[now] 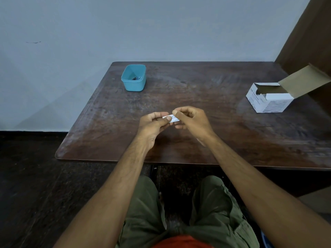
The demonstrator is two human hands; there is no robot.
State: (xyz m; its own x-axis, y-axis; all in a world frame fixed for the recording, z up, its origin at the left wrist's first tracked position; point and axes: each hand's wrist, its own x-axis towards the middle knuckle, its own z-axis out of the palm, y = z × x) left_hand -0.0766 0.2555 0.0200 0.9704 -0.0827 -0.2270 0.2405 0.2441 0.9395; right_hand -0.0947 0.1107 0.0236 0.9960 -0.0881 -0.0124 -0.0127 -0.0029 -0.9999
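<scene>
Both hands pinch the small white sachet: left hand (154, 122), right hand (190, 120), fingers tight on sachet (172, 118); an uneven pull could rip it crooked, spilling contents onto the tabletop (197, 86).

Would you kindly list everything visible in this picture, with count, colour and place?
packet: one, white with print, held over the table's near middle
tub: one, blue, far left of the table, something dark inside
carton: one, white, flap open, right side of the table
table: one, dark brown, against the wall
wall: one, grey-blue, behind the table
trousers: one pair, olive green, bottom centre
left hand: one, pinches the packet's left end
right hand: one, pinches the packet's right end
</scene>
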